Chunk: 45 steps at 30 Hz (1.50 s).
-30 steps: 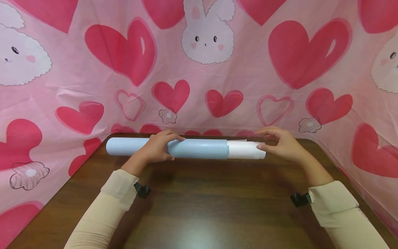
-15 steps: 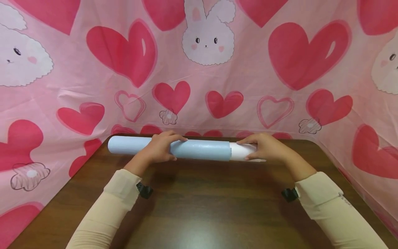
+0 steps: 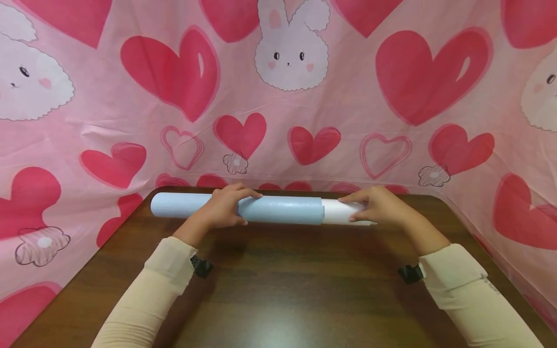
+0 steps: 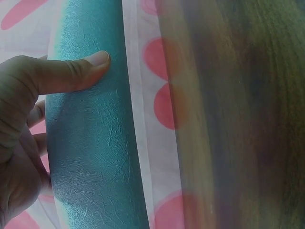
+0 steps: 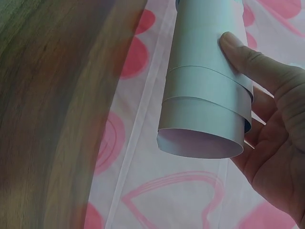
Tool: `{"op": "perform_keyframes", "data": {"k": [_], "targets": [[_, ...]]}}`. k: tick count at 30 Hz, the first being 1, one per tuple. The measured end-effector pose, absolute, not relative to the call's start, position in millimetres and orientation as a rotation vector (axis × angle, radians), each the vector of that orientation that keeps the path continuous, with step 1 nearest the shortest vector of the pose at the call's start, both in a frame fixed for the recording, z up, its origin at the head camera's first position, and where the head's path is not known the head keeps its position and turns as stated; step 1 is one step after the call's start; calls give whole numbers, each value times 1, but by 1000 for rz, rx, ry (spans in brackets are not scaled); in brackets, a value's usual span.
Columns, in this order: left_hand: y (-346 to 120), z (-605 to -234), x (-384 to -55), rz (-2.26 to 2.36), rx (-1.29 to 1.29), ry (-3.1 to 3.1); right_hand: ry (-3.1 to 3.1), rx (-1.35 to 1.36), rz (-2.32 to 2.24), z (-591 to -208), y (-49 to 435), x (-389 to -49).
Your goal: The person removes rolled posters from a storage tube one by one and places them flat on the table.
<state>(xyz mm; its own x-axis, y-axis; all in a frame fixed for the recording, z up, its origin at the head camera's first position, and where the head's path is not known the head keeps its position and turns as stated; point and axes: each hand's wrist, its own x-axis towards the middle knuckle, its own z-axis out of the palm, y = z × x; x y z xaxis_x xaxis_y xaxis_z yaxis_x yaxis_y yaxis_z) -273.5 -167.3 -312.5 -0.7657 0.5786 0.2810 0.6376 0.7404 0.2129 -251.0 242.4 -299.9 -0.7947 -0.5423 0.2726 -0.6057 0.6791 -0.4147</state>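
While the left hand (image 3: 223, 207) grips the blue tube (image 3: 280, 210) near its middle, the right hand (image 3: 384, 207) holds the white roll (image 3: 336, 211) projecting from its right end. Both are roughly level along the far edge of the bench (image 3: 278, 270); heart-print cloth (image 3: 270, 104) hangs behind.

pink cloth (image 3: 357, 108) w/ hearts (image 3: 424, 79) & bunnies (image 3: 290, 70) behind dk brn tbl (image 3: 304, 270)

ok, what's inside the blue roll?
A white roll sticks out of the right end of the blue roll. Its open end shows pale inner wall. How far in it runs, and anything deeper, can't be seen.
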Motion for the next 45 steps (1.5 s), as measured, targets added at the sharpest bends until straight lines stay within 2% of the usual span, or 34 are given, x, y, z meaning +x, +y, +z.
{"op": "perform_keyframes", "data": {"k": [19, 35, 45], "targets": [[-174, -315, -274, -455, -920, -2766, -2738, 878, 676, -301, 271, -250], [-163, -318, -276, -398, -896, -2768, -2678, 1021, 475, -316, 245, -257], [-162, -317, -278, -396, -889, -2762, -2706, 961, 379, -315, 236, -257]]}}
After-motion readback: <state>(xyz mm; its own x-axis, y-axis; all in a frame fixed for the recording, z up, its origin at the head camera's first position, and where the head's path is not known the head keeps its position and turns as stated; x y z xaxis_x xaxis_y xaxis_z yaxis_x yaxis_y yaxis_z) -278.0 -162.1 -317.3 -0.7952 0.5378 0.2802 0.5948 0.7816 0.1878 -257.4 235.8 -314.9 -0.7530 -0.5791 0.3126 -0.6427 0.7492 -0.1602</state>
